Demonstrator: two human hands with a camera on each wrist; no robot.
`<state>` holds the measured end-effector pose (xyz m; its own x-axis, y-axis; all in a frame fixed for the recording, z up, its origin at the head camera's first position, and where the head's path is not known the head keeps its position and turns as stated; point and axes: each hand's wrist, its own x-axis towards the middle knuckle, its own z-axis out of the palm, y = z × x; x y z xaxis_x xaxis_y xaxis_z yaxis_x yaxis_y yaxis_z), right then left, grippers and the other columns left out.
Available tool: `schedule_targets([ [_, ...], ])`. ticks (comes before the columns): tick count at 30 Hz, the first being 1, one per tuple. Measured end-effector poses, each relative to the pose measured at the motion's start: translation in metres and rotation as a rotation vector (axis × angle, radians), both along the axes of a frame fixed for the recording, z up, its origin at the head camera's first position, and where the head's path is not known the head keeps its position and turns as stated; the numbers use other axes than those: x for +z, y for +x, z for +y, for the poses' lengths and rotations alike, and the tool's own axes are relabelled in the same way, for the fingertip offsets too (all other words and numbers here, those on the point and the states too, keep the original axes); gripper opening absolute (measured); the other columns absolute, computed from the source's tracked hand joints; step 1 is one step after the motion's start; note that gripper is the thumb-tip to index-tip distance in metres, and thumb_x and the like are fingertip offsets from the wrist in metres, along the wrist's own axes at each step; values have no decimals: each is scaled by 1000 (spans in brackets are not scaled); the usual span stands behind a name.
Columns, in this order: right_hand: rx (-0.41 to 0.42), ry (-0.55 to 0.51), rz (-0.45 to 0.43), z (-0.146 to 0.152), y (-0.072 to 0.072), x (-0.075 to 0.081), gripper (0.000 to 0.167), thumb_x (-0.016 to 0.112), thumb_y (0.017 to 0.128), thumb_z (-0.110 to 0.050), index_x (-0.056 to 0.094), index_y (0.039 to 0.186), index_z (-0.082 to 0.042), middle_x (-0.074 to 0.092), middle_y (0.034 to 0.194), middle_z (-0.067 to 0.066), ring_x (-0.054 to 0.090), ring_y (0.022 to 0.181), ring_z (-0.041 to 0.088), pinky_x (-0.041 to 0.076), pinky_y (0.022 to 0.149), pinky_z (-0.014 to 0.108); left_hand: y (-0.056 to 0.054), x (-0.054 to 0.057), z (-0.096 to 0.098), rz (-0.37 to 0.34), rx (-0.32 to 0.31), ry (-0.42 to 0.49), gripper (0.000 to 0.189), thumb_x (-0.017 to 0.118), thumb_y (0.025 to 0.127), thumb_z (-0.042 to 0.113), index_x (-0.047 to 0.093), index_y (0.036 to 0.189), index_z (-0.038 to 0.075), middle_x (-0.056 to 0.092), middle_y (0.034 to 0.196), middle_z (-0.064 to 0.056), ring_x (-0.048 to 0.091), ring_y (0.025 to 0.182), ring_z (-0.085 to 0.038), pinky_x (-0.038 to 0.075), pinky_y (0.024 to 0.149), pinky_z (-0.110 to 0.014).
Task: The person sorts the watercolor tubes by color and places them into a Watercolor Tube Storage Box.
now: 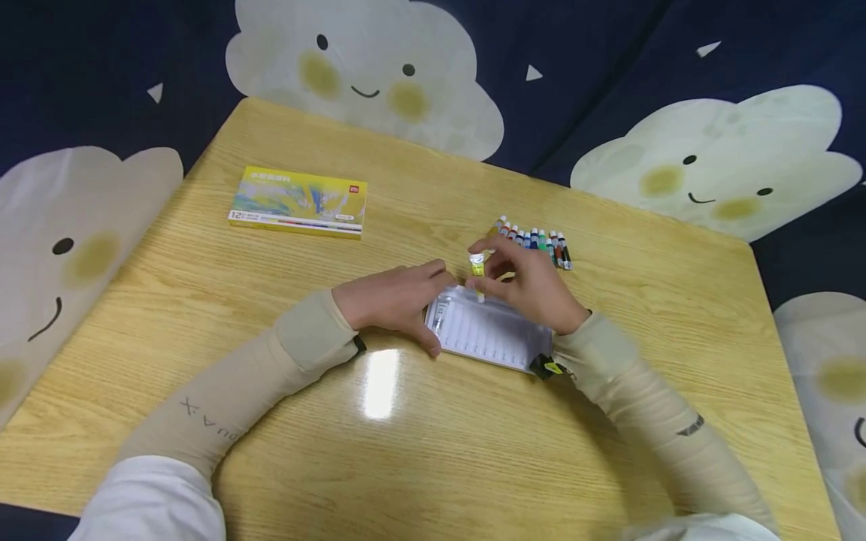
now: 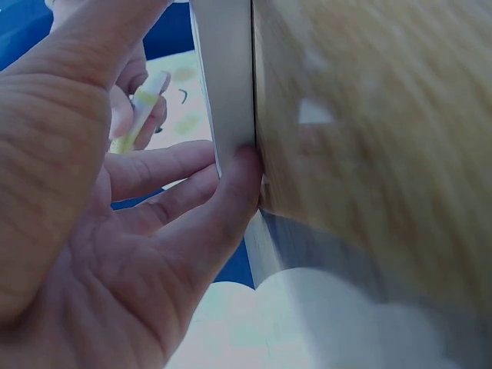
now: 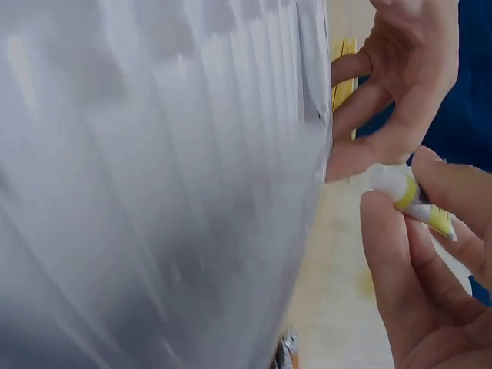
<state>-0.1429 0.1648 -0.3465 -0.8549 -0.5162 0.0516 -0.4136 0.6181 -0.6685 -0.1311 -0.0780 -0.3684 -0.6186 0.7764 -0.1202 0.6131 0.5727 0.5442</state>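
Observation:
My right hand (image 1: 534, 285) pinches a small yellow-and-white paint tube (image 1: 477, 267) between thumb and fingers, above the back edge of a white plastic tray (image 1: 497, 330). In the right wrist view the tube's white cap (image 3: 388, 181) points toward the tray. My left hand (image 1: 399, 300) grips the tray's left end, thumb (image 2: 234, 192) at the near edge and fingers at the far side. Narrow ridged slots run across the tray, and one pale tube (image 1: 441, 312) lies in the leftmost part. Behind the right hand, several colored paint tubes (image 1: 534, 239) lie in a row, partly hidden by it.
A yellow paint box (image 1: 298, 203) lies at the back left of the wooden table (image 1: 419, 458). A dark curtain (image 1: 541, 143) with printed clouds hangs along the table's far edge. A small black item with a yellow mark (image 1: 553, 368) is at the right wrist, over the tray's corner.

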Motion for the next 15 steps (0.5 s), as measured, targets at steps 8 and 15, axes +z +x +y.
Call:
schedule_targets([
  [8, -17, -16, -30, -3, 13, -5, 38, 80, 91, -16, 68, 127, -9, 72, 87, 5, 71, 82, 16, 59, 79, 29, 0, 0, 1, 0, -6, -2, 95, 92, 69, 53, 52, 141, 7, 54, 124, -7, 58, 97, -18, 55, 93, -37],
  [15, -76, -38, -49, -10, 26, -12, 37, 80, 91, -16, 69, 125, -8, 75, 100, 9, 73, 85, 18, 60, 76, 29, -1, 0, 2, -1, -5, -17, 97, 92, 69, 53, 52, 143, 6, 54, 127, -7, 59, 104, -19, 54, 100, -39],
])
